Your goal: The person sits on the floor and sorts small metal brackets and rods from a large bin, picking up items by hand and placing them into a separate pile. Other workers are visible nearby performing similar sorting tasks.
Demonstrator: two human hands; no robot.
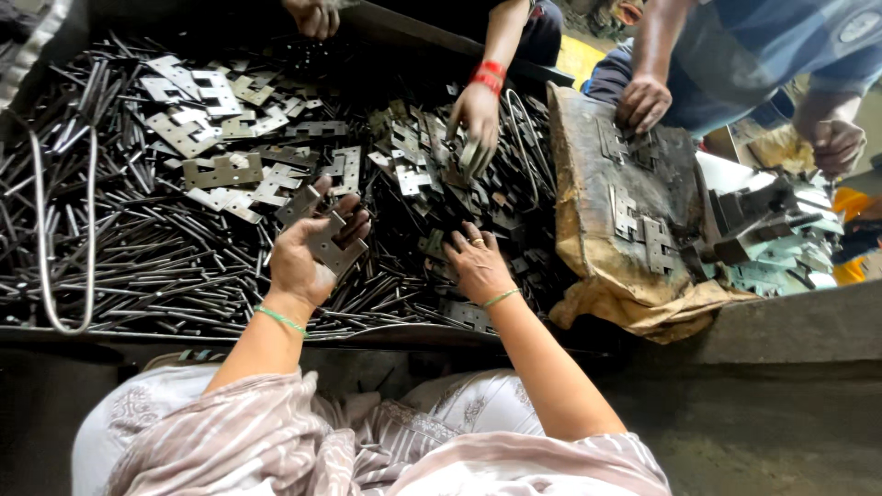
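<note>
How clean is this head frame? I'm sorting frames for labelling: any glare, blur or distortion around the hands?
Head view: wide-angle bend curves the edges. Dim lighting, with deep shadow under the tray rim. Soft glare on the metal plates. The left hand, holding a hinge plate, and the right hand on the pile are fairly sharp. A co-worker's hand at right looks slightly blurred.

co-workers' bodies (735, 46) cut off by top edge, right hand's fingertips (457, 246) buried among metal plates (432, 165)

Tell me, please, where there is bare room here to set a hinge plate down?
Little room: metal rods and hinge plates cover the tray. Bare patches lie on the worn pad, between a co-worker's hand and its few plates, and on the ledge beneath.
</note>
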